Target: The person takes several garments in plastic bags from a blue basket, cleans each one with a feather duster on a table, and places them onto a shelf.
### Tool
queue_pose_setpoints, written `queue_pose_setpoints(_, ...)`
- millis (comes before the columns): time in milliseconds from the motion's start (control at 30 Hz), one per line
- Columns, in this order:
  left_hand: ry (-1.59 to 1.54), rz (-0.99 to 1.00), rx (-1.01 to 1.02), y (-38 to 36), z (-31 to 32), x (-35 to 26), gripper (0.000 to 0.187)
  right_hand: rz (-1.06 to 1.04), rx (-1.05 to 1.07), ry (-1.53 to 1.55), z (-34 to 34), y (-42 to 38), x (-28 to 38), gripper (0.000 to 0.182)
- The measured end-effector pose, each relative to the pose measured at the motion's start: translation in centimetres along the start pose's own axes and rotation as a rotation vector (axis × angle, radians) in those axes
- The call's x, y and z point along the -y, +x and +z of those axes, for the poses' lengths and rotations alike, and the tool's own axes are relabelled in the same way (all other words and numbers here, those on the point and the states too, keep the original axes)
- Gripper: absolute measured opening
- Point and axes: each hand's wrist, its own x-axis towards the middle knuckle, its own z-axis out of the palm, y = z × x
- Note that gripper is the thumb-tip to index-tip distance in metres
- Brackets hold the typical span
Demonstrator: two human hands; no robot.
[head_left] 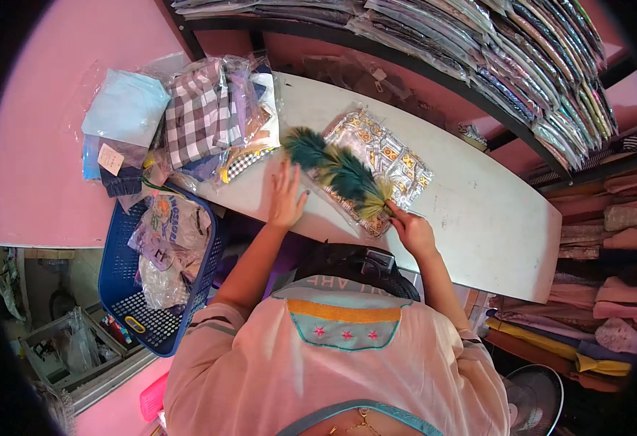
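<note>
My right hand (pixel 412 231) is closed around the handle end of a feather duster (pixel 344 174), green and yellow and fluffy. The duster lies slantwise across a folded patterned garment (pixel 398 156) in a clear plastic bag, printed in orange, white and grey. My left hand (pixel 286 196) rests flat on the white table (pixel 478 218), fingers stretched out, just left of the bagged garment and near the duster's tip. It holds nothing.
Bagged clothes, among them a checked garment (pixel 201 109) and a light blue one (pixel 126 105), pile up at the table's left. A blue basket (pixel 107 269) with plastic bags stands below them. Shelves of bagged garments (pixel 435 51) run overhead. A fan (pixel 537 400) stands lower right.
</note>
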Motion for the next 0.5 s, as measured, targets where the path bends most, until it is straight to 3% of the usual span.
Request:
queue_pose_setpoints(67,0.182,0.076,0.206,0.5,1.4,0.0,0.064,0.124,-0.094,-0.057,1.5,0.5,-2.3,0.043)
queue_pose_setpoints(133,0.231,0.043,0.227,0.5,1.7,-0.2,0.063,0.245,-0.186,-0.08,0.8,0.9,-2.4,0.042)
queue_pose_setpoints(267,0.277,0.027,0.229,0.4,1.6,-0.5,0.062,0.055,-0.231,0.096,0.3,0.2,-1.7,0.042)
queue_pose_setpoints(367,0.329,-0.068,0.433,0.5,1.9,-0.1,0.063,-0.039,0.012,-0.008,0.0,-1.0,-1.2,0.041)
queue_pose_setpoints(500,0.262,0.034,0.229,0.3,1.7,-0.4,0.062,0.32,-0.214,-0.049,2.1,-0.7,-3.7,0.042)
